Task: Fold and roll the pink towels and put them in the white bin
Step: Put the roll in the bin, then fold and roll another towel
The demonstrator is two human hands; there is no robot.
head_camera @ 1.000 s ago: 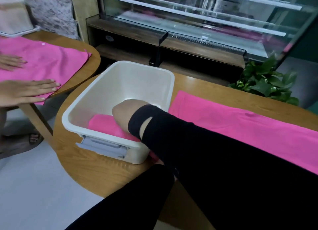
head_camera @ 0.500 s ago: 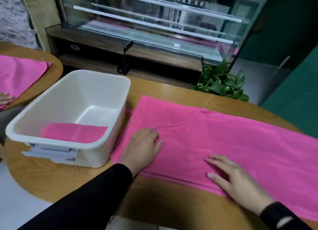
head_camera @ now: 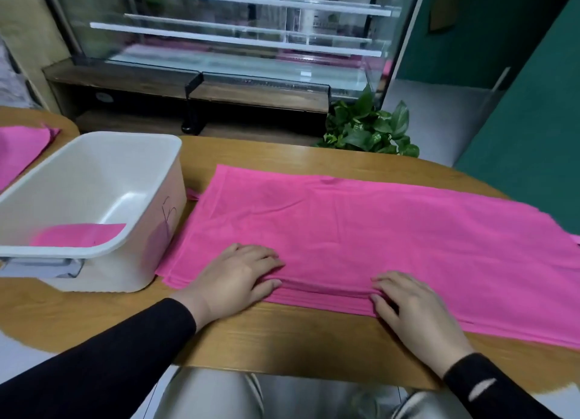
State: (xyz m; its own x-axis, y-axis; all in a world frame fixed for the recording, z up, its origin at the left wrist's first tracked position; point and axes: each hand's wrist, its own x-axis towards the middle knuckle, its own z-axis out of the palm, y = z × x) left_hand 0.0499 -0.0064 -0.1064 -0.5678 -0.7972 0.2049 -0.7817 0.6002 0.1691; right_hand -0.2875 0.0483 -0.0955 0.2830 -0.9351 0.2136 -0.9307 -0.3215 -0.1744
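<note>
A stack of flat pink towels [head_camera: 361, 230] lies spread across the wooden table [head_camera: 282, 340], reaching to the right edge of view. My left hand [head_camera: 233, 279] and my right hand [head_camera: 414, 305] rest on the stack's near edge, fingertips pinching up a small ridge in the top towel. The white bin [head_camera: 94, 249] stands at the left beside the stack. A rolled pink towel [head_camera: 78, 234] lies inside the bin at its near end.
A second wooden table at the far left carries another pink towel [head_camera: 18, 155]. Behind the table stands a glass display case [head_camera: 238, 42] on a wooden base. A green potted plant [head_camera: 367, 130] sits past the table's far edge. A teal wall is at right.
My right arm came out of the bin, leaving the rolled towel inside. Both hands moved onto the flat stack, slid to its near edge and now pinch the top towel. The view shifted right.
</note>
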